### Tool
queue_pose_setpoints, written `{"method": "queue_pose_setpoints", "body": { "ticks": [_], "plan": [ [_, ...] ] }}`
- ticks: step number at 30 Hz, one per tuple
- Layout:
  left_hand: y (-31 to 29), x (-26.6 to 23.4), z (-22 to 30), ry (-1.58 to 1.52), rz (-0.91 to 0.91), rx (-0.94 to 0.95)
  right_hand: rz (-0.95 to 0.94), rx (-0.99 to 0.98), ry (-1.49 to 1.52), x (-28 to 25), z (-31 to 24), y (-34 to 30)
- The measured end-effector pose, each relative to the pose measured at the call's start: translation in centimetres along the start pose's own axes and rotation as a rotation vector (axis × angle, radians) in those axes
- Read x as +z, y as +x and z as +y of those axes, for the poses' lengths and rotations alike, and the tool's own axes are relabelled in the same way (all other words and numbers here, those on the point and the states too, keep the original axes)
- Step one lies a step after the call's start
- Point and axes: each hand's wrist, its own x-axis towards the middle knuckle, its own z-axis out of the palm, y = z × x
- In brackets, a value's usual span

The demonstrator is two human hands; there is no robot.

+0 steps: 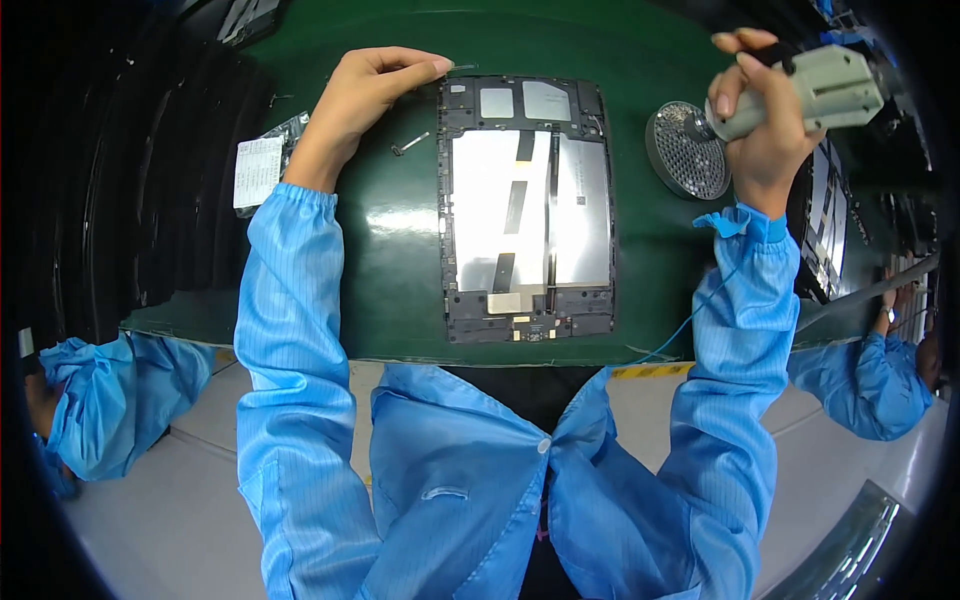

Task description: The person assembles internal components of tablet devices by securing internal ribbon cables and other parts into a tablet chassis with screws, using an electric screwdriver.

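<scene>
Well left of the left grip [375,82], I see dark panels [140,190] in a row; nearer, just below that grip, a white label [258,170] on a shiny bag [293,129]. Below and right of the right grip [768,110] I get a grey bar [868,294] and, farther down, a blue-clad co-worker [860,385] above pale floor [815,470].

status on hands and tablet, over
Left hand pinching thin part by top edge of open tablet. Right hand gripping electric screwdriver, nose by honeycomb dish. Tablet flat on table; small loose part to its left.
</scene>
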Motion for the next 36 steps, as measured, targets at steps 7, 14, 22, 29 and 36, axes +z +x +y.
{"method": "queue_pose_setpoints", "body": {
  "ticks": [7, 14, 22, 29, 36],
  "plan": [
    [0.4, -0.2, -0.6, 0.044, -0.004, 0.043, 0.004, 0.2, 0.039, 12.3, -3.8, 2.0],
    [0.8, -0.2, -1.9, 0.008, -0.044, 0.144, -0.118, 0.177, 0.193, 16.9, -1.4, 1.6],
    [0.9, -1.1, -2.2, 0.01, -0.136, 0.202, -0.117, 0.246, 0.241, 19.2, 2.9, 1.1],
    [0.8, -1.1, -1.3, -0.058, -0.177, 0.09, -0.102, 0.218, 0.236, 19.7, 4.1, 0.8],
    [0.8, -1.4, -1.2, -0.16, -0.202, 0.026, -0.106, 0.246, 0.238, 20.1, 4.3, 0.5]
  ]
}}
